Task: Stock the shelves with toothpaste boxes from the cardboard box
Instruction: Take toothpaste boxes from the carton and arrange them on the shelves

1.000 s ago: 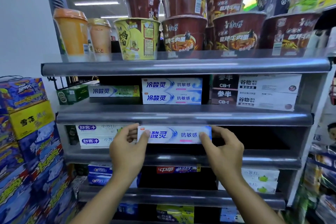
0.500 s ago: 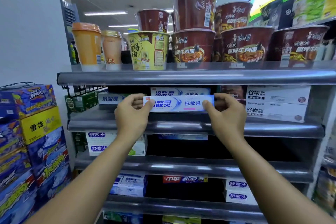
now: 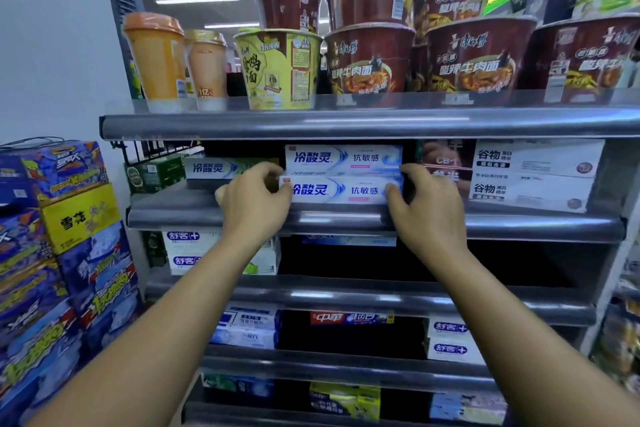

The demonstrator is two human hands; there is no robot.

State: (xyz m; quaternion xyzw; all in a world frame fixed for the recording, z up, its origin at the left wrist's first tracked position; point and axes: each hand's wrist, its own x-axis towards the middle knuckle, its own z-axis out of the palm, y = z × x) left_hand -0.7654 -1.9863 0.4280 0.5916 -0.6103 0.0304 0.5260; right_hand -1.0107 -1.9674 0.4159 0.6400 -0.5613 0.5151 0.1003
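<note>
A white-and-blue toothpaste box (image 3: 341,190) lies lengthwise at the front of the second shelf (image 3: 346,218), in front of a stack of matching boxes (image 3: 343,158). My left hand (image 3: 256,199) pinches its left end, and my right hand (image 3: 427,208) grips its right end with the thumb at the box's front corner. A similar box with a green end (image 3: 211,168) lies to the left, partly hidden by my left hand. The cardboard box is out of view.
Instant noodle cups (image 3: 370,59) and drink cups (image 3: 156,59) fill the top shelf. White cereal toothpaste boxes (image 3: 533,173) sit at the right of the second shelf. Lower shelves hold more toothpaste boxes (image 3: 187,250). Stacked blue and yellow cartons (image 3: 59,236) stand at the left.
Both hands lifted the toothpaste box from the third shelf's level up to the second shelf and moved it in toward the stack there.
</note>
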